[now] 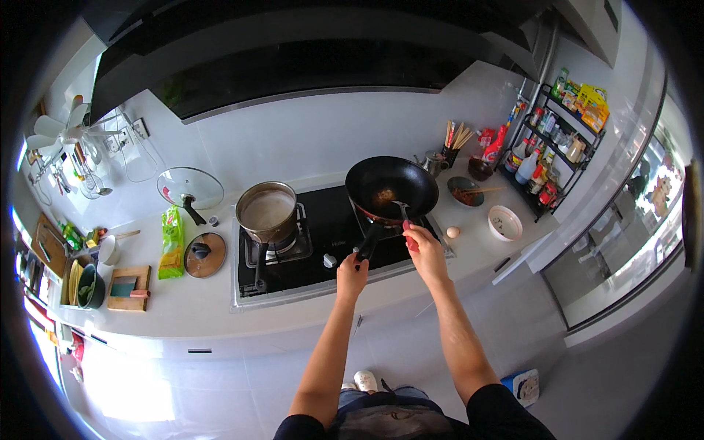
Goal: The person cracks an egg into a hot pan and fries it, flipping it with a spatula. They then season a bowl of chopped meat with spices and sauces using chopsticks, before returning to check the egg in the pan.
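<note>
My left hand (352,276) grips the black handle of a dark wok (360,184), which sits over the right burner of the gas hob (324,220). In my right hand (426,250) is the red handle of a metal spatula (404,209), its blade inside the wok. A small patch of brownish food (385,195) lies at the wok's bottom. On the left burner stands a saucepan (267,212) of cloudy, whitish liquid, its handle towards me. To the right of the hob are an egg (453,232), a white bowl (505,224) and a dark bowl (465,191) holding reddish food and chopsticks.
A black spice rack (561,148) with several bottles stands at the right wall. Left of the hob are a glass lid (205,255), a green food bag (171,242), and a cleaver (124,289) on a wooden board (142,273). A range hood (313,60) hangs above.
</note>
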Tool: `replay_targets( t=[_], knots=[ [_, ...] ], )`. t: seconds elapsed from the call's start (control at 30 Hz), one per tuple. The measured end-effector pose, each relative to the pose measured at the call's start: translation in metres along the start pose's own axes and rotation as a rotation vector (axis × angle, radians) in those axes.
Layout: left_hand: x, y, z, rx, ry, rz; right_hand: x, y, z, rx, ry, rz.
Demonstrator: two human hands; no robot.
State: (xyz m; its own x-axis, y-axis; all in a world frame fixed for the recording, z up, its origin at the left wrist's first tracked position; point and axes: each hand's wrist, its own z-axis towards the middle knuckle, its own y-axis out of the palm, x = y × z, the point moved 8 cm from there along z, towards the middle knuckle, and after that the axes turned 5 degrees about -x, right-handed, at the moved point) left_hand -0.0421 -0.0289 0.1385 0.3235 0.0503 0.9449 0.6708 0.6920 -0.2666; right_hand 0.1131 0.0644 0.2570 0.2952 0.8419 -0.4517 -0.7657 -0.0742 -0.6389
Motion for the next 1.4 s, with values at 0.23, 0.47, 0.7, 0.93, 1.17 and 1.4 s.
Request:
replay_targets(
  t=[0.23, 0.47, 0.7, 0.93, 1.17, 1.4],
  knots=[
    [-0.001, 0.000, 0.000, 0.014, -0.059, 0.026, 0.020, 0.015, 0.026, -0.141, -0.058, 0.004],
    [0.008, -0.004, -0.003, 0.044, 0.016, 0.026, 0.043, 0.026, 0.030, -0.226, -0.052, -0.085],
    [0.005, -0.003, -0.002, 0.031, -0.016, 0.030, 0.050, 0.025, 0.030, -0.259, -0.081, -0.098],
    [0.008, -0.003, -0.003, -0.007, -0.056, 0.036, 0.042, 0.026, 0.039, -0.289, -0.120, -0.097],
    [0.008, -0.003, -0.002, -0.019, -0.042, 0.038, 0.050, 0.031, 0.042, -0.352, -0.142, -0.089],
    [0.006, -0.005, -0.001, 0.037, 0.022, 0.028, 0.047, 0.030, 0.038, -0.352, -0.147, -0.099]
  ],
)
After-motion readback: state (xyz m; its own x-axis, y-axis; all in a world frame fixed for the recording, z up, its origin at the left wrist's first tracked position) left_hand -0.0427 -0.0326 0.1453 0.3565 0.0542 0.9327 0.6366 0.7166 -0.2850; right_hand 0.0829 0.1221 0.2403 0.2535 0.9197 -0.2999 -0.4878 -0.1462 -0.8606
